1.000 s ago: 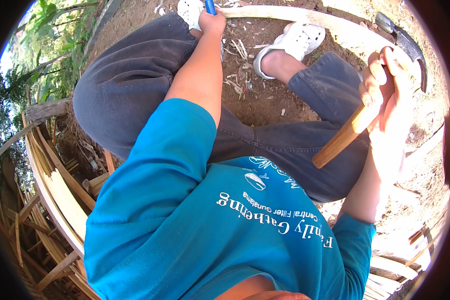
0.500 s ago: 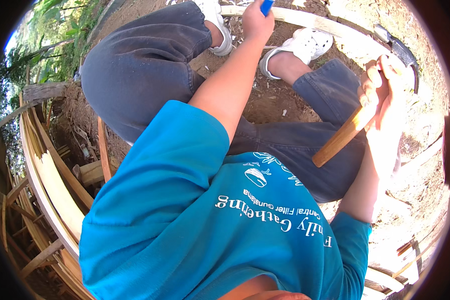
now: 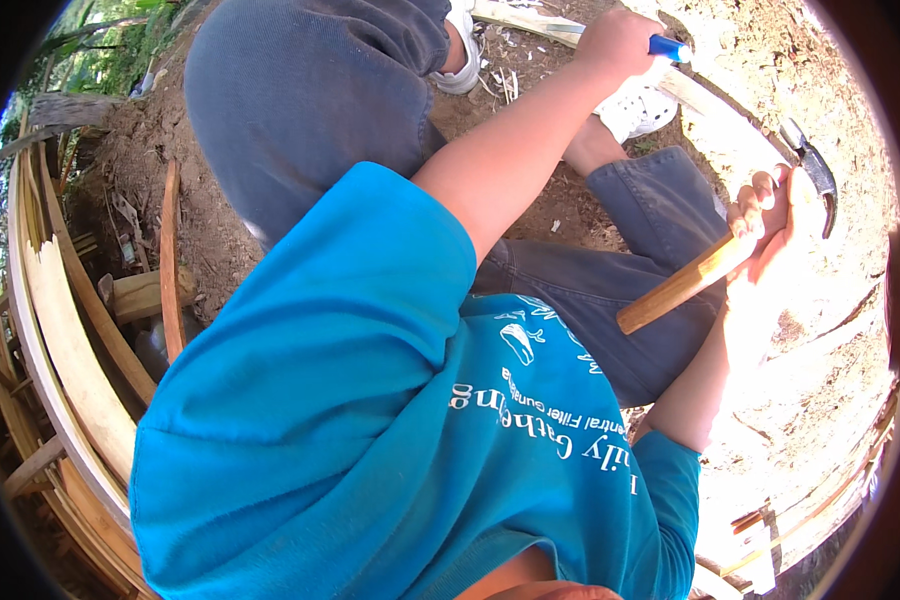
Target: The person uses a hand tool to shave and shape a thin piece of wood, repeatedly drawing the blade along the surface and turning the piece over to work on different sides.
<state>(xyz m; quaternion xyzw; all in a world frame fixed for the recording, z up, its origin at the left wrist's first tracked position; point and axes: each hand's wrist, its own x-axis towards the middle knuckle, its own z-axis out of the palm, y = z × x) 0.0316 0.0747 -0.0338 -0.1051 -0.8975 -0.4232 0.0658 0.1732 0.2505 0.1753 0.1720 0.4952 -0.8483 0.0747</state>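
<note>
My left hand [image 3: 618,45] is closed around a chisel with a blue handle [image 3: 669,48]; a narrow grey blade comes out on the other side of the fist. The blade lies over a long pale wood strip [image 3: 710,100] on the ground, though I cannot tell if it touches. My right hand [image 3: 765,212] grips a claw hammer [image 3: 675,290] high on its wooden handle. The dark metal head [image 3: 818,172] sticks out beyond the fingers, and the handle's end points back toward my lap.
My bent legs in dark trousers [image 3: 310,110] and white clogs [image 3: 642,108] frame brown soil with scattered wood chips [image 3: 510,85]. Long split wood strips [image 3: 70,320] lean at the left, beside a rough log [image 3: 75,108]. Sunlit soil lies at the right.
My left hand has moved right and slightly down with the chisel, whose blade now shows. The hammer stays in my right hand, its head a little lower in view.
</note>
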